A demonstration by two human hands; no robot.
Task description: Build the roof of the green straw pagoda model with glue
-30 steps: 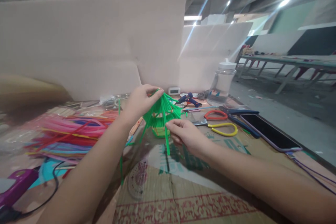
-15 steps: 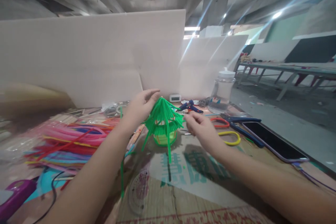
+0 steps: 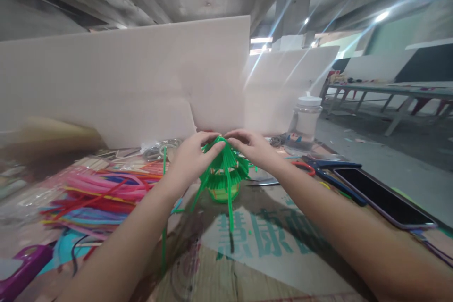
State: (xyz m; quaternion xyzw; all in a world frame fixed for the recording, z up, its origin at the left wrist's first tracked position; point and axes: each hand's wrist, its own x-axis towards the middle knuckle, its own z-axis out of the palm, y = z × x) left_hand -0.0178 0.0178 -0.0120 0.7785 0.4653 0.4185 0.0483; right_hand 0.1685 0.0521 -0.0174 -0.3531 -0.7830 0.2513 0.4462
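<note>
A small green pavilion-like model [image 3: 226,178] made of fuzzy pipe cleaners stands upright at the middle of the table. It has two tiers of green strips, and one long strip hangs down its front. My left hand [image 3: 196,155] holds the left side of the pointed top between thumb and fingers. From the right, my right hand [image 3: 253,148] has its thumb and fingers closed round the other side of the peak. Both hands hide part of the upper tier.
Colourful pipe cleaners [image 3: 106,193] lie at left, near a purple tool [image 3: 26,269]. At right are a phone [image 3: 384,196], blue-handled pliers [image 3: 336,177], red-handled scissors [image 3: 303,167] and a water bottle [image 3: 304,125]. White boards [image 3: 141,80] stand behind.
My right hand has moved left and up from beside the model to its top. My left hand now has its thumb lower on the peak. The view has shifted slightly.
</note>
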